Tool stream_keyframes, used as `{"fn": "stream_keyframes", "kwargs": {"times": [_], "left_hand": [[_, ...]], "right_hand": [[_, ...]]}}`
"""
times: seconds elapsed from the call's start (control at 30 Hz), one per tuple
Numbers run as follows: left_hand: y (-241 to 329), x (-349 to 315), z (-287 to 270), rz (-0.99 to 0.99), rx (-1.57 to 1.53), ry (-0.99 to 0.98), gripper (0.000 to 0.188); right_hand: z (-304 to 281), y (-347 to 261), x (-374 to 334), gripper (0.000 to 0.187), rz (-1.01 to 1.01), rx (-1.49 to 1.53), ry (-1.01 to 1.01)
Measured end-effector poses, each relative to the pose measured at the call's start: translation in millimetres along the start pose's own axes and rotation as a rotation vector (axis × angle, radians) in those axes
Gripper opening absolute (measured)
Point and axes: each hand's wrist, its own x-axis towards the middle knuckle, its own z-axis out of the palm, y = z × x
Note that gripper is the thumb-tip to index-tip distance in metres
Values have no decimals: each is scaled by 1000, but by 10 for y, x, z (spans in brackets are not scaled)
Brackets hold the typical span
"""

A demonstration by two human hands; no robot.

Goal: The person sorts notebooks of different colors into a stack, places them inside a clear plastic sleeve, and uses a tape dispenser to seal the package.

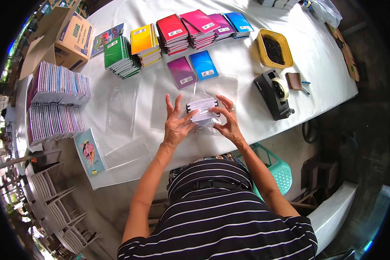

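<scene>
Between my hands stands a small stack of spiral notebooks, white page edges up, with black binding at its sides. Clear plastic film wraps round its near end. My left hand presses the left side of the stack with thumb and a finger, other fingers raised. My right hand grips the right side, its thumb and fingertips on the film. Just beyond lie a purple notebook and a blue notebook, flat and side by side.
Piles of green, yellow, red, pink and purple notebooks line the back. Wrapped notebook stacks and a carton stand left. A tape dispenser and yellow tub are right. Clear bags lie left.
</scene>
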Motion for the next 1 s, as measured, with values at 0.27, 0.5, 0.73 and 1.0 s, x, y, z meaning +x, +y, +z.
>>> {"fn": "stream_keyframes", "kwargs": {"times": [0.27,0.5,0.73,1.0], "left_hand": [[5,-154,80,-98,-162,172,53],[7,106,-42,42,168,-18,41],[91,246,-154,72,224,-83,30],[52,425,-151,-13,-18,-2,40]], "right_hand": [[-6,26,-14,57,-23,-40,23],[0,-1,52,49,-57,-45,43],[-125,-192,326,17,38,96,-85],[-177,-175,587,17,31,-53,-130]]}}
